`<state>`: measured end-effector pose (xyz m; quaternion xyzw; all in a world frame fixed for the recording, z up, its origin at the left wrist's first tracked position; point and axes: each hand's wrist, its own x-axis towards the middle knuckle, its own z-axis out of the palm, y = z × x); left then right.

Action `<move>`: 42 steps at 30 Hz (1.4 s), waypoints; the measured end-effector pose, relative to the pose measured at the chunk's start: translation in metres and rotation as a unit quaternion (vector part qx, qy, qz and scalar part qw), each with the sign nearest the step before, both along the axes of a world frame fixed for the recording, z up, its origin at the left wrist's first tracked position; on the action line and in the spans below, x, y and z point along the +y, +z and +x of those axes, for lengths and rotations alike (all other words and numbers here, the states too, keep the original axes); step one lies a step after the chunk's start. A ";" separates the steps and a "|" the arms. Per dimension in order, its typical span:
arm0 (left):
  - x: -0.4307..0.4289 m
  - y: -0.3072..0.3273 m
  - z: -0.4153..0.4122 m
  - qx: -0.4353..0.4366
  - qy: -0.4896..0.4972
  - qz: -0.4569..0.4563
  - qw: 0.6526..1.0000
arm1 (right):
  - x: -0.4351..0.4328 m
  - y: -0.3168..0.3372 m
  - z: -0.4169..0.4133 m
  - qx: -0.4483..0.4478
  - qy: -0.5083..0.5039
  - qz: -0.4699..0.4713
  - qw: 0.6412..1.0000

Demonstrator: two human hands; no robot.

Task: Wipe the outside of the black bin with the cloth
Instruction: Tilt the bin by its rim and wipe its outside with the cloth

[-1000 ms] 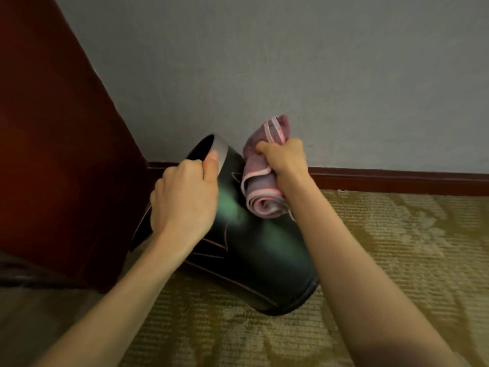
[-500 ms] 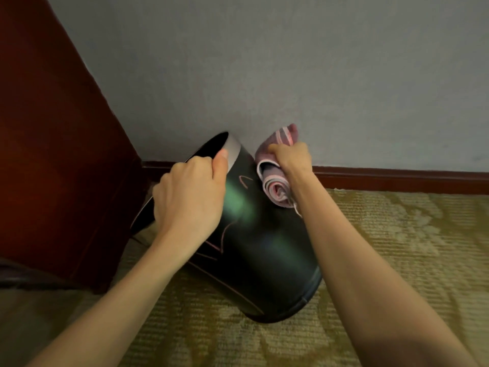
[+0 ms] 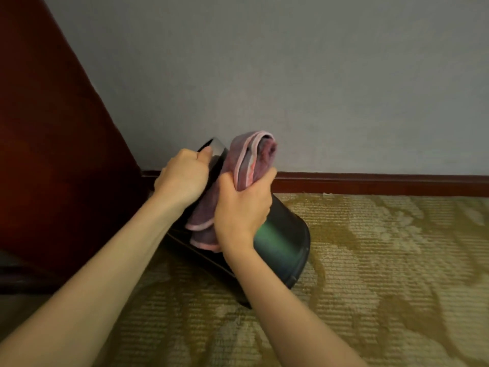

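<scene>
Grey wall (image 3: 291, 75) met by patterned carpet (image 3: 383, 260). Black bin (image 3: 283, 247) tipped on carpet, rim toward wall (dark wood panel (image 3: 53, 154) at left). Pink cloth (image 3: 246, 160) laid against bin's outer side, clenched in right hand (image 3: 243, 207). Rim gripped by left hand (image 3: 182, 178).

The one view comes from the person's head and looks forward and down, so both forearms run in from the near edge to the left hand (image 3: 182, 178) and right hand (image 3: 242, 207) at mid-frame. It sits close, with the bin (image 3: 283, 247) gripped by the left hand and the cloth (image 3: 251, 154) held by the right filling the centre. It faces the far wall (image 3: 317, 75) and skirting (image 3: 370, 184), with carpet (image 3: 370, 287) near and a wood panel (image 3: 47, 154) at the left.
</scene>
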<state>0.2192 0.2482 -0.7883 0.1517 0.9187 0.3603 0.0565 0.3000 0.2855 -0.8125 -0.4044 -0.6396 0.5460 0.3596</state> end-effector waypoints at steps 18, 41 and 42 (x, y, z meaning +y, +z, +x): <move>-0.014 -0.011 0.039 0.013 -0.026 0.049 0.998 | 0.124 -0.009 -0.098 -0.200 0.240 -0.108 0.944; -0.024 -0.004 0.021 -0.001 0.027 0.026 0.999 | 0.000 -0.007 0.013 0.033 0.049 0.040 0.997; -0.025 -0.005 0.023 0.005 0.029 0.025 0.999 | 0.002 -0.006 0.013 0.032 0.053 0.044 0.997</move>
